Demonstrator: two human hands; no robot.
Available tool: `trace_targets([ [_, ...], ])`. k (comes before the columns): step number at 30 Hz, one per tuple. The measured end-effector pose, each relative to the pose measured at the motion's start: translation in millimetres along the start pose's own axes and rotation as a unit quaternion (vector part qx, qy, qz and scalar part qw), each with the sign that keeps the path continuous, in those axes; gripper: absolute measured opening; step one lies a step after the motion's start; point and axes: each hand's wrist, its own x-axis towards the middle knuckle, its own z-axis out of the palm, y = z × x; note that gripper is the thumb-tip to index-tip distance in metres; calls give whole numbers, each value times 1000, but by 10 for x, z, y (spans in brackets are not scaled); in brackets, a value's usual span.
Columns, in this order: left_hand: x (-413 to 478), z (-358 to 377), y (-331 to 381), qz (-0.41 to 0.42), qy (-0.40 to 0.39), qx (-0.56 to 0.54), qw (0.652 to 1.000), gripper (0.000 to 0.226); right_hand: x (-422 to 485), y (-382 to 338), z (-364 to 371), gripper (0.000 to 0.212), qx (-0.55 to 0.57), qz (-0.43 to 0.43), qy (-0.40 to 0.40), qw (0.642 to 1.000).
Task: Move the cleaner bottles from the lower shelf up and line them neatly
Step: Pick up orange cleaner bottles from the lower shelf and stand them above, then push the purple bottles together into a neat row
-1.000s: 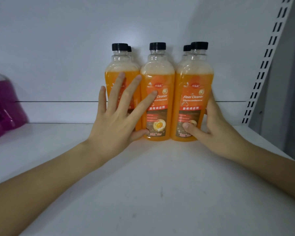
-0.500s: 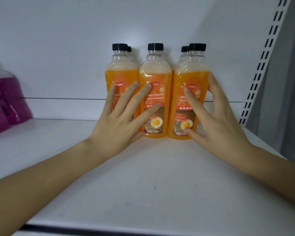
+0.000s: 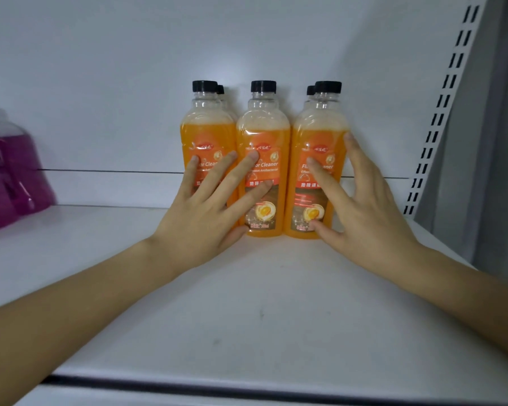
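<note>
Pressing my left hand (image 3: 200,224) flat on bottles (image 3: 263,142) | right hand (image 3: 367,218) splayed on rightmost | neither grasping

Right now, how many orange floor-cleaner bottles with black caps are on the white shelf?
5. Front row: left bottle, middle bottle, right bottle, side by side. Behind: back-left bottle, back-right bottle, mostly caps showing. Another may hide behind the middle bottle.
</note>
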Motion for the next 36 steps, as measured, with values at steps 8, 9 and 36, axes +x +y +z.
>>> trace_targets([
  [8,-12,-300,-463,72,10,-23,997,48,250,-301,-230,62,-18,-48,37,998],
  [9,-48,-373,-596,82,11,-35,996,44,315,-390,-236,60,-11,-73,40,996],
  [36,-2684,-503,-3325,69,-30,51,996,82,1755,-3738,926,71,177,-146,-50,972],
])
